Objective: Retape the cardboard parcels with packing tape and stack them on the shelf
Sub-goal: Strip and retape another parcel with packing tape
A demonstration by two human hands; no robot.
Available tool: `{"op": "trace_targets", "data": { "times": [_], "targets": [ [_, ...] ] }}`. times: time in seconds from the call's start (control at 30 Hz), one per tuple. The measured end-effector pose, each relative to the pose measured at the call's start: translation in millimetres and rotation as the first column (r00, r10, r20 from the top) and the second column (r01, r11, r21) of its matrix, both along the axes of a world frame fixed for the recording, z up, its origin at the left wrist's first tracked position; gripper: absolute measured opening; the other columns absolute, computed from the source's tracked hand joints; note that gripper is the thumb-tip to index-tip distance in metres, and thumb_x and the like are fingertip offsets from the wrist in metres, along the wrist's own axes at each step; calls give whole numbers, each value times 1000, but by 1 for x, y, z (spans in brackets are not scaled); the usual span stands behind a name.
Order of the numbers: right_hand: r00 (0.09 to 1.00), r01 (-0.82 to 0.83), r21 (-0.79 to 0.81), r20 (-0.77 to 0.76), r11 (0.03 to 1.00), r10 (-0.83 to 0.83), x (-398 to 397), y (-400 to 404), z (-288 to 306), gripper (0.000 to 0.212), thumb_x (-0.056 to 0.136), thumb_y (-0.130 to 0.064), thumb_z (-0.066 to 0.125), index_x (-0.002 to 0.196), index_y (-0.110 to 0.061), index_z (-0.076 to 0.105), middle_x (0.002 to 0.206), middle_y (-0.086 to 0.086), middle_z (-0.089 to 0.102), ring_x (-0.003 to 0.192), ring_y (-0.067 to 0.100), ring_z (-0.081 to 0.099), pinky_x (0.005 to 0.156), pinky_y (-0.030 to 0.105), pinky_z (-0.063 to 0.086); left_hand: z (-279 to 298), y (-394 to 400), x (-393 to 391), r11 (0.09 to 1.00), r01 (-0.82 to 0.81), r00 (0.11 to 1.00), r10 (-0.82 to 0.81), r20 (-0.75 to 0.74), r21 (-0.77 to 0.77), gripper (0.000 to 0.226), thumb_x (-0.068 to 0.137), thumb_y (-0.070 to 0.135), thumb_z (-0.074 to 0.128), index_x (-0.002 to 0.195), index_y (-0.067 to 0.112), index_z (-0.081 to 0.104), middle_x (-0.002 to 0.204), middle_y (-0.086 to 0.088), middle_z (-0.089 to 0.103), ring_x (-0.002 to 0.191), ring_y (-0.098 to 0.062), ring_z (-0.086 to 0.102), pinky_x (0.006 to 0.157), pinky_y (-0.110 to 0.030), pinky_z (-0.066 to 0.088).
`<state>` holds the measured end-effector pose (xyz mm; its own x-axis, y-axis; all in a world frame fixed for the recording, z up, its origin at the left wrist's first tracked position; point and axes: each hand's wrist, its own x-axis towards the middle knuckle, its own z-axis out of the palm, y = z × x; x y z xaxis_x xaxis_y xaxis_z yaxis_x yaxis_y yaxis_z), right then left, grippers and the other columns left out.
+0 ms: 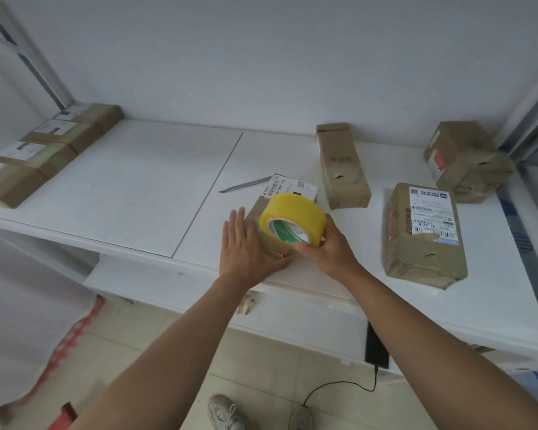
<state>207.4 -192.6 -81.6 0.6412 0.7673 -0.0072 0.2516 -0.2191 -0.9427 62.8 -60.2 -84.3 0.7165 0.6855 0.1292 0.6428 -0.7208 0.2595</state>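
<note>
Yellow glossy tape roll (pixel 292 219) gripped by right hand (pixel 326 249) over cardboard parcel (pixel 269 234).

Eight cardboard parcels (pixel 343 169), one tape roll (pixel 292 220), one knife (pixel 244 184), two hands (pixel 246 246)

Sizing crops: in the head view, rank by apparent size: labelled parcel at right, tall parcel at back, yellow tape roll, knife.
1. Labelled parcel, though nearer the camera
2. Tall parcel
3. Yellow tape roll, in the right hand
4. Knife
</note>
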Motion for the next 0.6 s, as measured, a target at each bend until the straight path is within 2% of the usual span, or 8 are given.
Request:
{"op": "trace_targets", "data": {
  "times": [0.07,0.13,0.2,0.3,0.43,0.6],
  "targets": [
    [1000,-8,-15,21,1000,8,1,2,2,55,73,-37,80,116,-26,49,100,-2,66,92,18,66,80,47,56,0,8,1,997,77,996,-77,-36,4,136,63,89,52,156,2,4,166,-16,-5,153,-28,-12,123,-38,-9],
    [1000,-11,-27,24,1000,11,1,2,4,57,69,-42,76,116,-25,49,99,1,67,90,21,66,79,48,56,1,14,4,991,132,991,-133,-24,-27,138,67,82,62,157,4,-7,166,-12,-9,153,-24,-14,122,-34,-11],
    [1000,-15,-34,18,999,16,2,2,5,59,68,-42,75,118,-25,49,101,1,66,91,21,65,80,46,56,1,18,6,980,188,982,-189,-16,-71,136,68,76,68,158,9,-10,167,-8,-6,153,-21,-12,123,-32,-9],
    [1000,-19,-37,15,999,20,3,1,5,61,68,-41,76,121,-25,50,103,0,66,92,19,65,79,42,56,0,23,7,971,217,976,-218,-2,-101,135,66,78,67,158,14,-8,168,-1,0,154,-16,-5,124,-31,-2],
    [999,-15,2,-42,1000,15,2,6,2,54,75,-29,83,117,-28,50,104,-7,63,92,9,63,76,32,55,-5,29,8,972,215,976,-218,-14,-97,133,58,92,48,159,20,2,168,3,4,154,-12,1,126,-37,11],
    [989,-29,60,-142,998,37,-2,10,-8,69,71,-30,88,129,-37,51,123,-9,62,111,9,61,88,30,56,-3,26,7,970,234,972,-234,11,-71,126,60,95,41,158,23,11,166,3,14,153,-12,9,125,-35,12]
  ]
}}
